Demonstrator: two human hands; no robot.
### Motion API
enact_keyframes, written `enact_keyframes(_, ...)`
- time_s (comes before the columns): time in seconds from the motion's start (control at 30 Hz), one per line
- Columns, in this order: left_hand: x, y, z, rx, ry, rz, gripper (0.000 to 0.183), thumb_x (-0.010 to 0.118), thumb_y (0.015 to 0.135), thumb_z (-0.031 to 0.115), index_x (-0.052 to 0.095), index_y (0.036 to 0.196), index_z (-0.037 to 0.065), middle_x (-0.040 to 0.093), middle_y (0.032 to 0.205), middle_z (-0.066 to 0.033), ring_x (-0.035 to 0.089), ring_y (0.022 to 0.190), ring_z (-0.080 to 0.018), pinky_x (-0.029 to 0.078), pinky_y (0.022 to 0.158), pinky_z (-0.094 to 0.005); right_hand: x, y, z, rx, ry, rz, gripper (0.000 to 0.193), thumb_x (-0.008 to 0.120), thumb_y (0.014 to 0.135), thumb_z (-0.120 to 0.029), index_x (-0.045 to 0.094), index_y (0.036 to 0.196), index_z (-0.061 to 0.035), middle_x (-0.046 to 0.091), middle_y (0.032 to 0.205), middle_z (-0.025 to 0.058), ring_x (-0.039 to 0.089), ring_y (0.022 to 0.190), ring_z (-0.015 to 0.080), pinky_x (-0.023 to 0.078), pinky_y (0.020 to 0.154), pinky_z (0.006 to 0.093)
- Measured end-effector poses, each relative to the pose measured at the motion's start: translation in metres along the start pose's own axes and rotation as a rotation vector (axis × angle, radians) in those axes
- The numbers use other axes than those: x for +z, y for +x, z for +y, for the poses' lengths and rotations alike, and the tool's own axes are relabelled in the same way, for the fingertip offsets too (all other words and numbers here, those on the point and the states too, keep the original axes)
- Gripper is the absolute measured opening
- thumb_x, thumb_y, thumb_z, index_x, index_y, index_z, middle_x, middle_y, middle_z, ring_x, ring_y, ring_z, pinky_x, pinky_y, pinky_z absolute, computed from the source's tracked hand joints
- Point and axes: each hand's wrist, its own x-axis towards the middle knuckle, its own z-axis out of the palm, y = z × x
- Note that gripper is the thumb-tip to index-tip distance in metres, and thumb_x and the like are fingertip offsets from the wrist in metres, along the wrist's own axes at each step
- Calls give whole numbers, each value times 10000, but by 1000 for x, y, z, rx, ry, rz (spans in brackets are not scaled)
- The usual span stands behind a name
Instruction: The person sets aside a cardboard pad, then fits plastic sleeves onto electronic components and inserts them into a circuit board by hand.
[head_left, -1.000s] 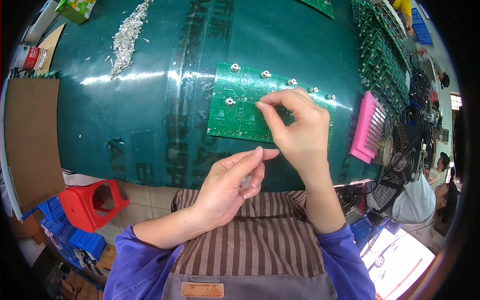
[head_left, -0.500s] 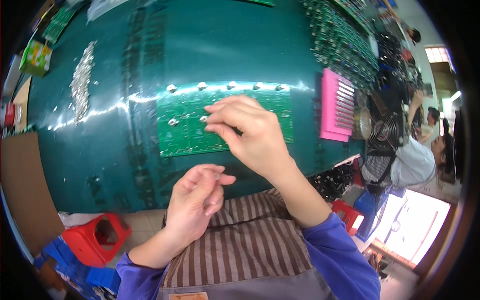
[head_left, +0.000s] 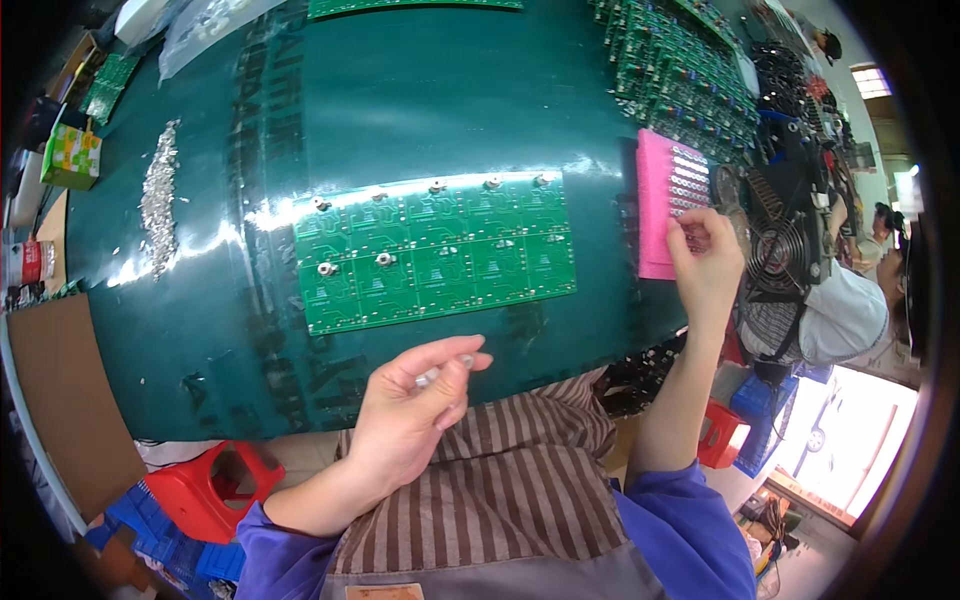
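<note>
A green circuit board panel [head_left: 440, 290] lies on the table in front of me. Along its far edge stands a row of small silvery round components [head_left: 437, 186]; two more sit at the left of the nearer row. My right hand [head_left: 711, 255] is over a pink foam block [head_left: 655, 215] to the right, its fingers curled down onto the rows of silvery parts [head_left: 690, 170] there. What its fingertips pinch is hidden. Near the table's front edge my left hand [head_left: 415, 405] is closed, with small whitish-silver pieces [head_left: 430, 378] between thumb and fingers.
A heap of silvery bits [head_left: 158, 200] lies at the left. Stacked circuit boards [head_left: 680, 85] fill the far right, with a black fan [head_left: 770, 255] nearer. A red stool [head_left: 215, 490] stands below left. Another person in a pale top [head_left: 845, 315] is at the right.
My right hand has moved from over the circuit board to the pink foam, uncovering the board. My left hand stays near the front edge, its small pieces now plainer to see.
</note>
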Motion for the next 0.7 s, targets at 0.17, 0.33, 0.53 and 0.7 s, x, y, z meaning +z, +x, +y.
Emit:
enact_keyframes(0.17,9,7,1,-23,36,-4,214,573,894,136,603,1092,61,604,929,-88,358,532,-51,304,491,-199,2,-1,3,101,62,-11,92,654,775,-67,589,801,-7,586,769,67,578,669,160,461,648,275)
enact_keyframes(0.33,9,11,-3,7,92,-36,202,593,883,154,601,1064,66,595,940,-83,371,549,-53,308,501,-196,-6,-13,-27,159,346,-28,42,627,800,-8,592,819,2,622,827,58,575,741,106,450,698,237)
enact_keyframes(0.53,15,10,-1,-13,-16,-61,210,625,862,113,604,1051,24,576,826,0,394,594,-23,308,498,-180,2,-63,-109,-60,1074,-526,142,670,716,76,597,818,10,656,868,128,621,822,208,483,727,289)
enact_keyframes(0.7,12,9,-2,39,-41,-41,200,640,849,111,613,1031,32,569,783,20,396,584,-17,302,491,-176,14,-78,-122,139,1342,-518,151,667,728,72,607,853,13,658,876,129,621,835,208,487,728,298)
